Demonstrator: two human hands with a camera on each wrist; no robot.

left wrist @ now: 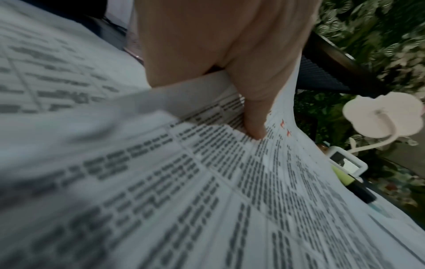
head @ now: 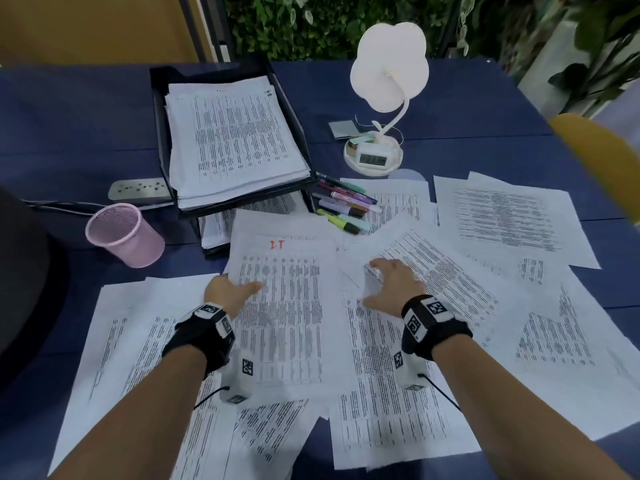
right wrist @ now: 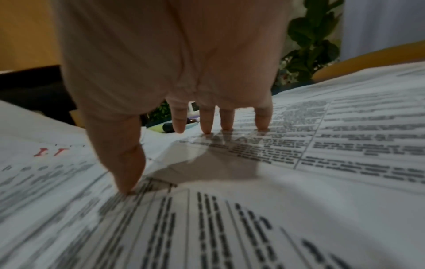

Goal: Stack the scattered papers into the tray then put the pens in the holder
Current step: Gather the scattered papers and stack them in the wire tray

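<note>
White sheet (head: 287, 306) pinched in left hand (head: 227, 294) grip, right hand (head: 391, 285) fingertips on papers (head: 433, 271)

Navy blue tabletop (head: 86, 109) | white papers (head: 287, 306) with grey printed tables, one marked in red | black tray (head: 157, 109) | pink mesh holder (head: 124, 235) | pens (head: 343, 207) in purple, pink, yellow, mint | white lamp (head: 389, 64)
</note>
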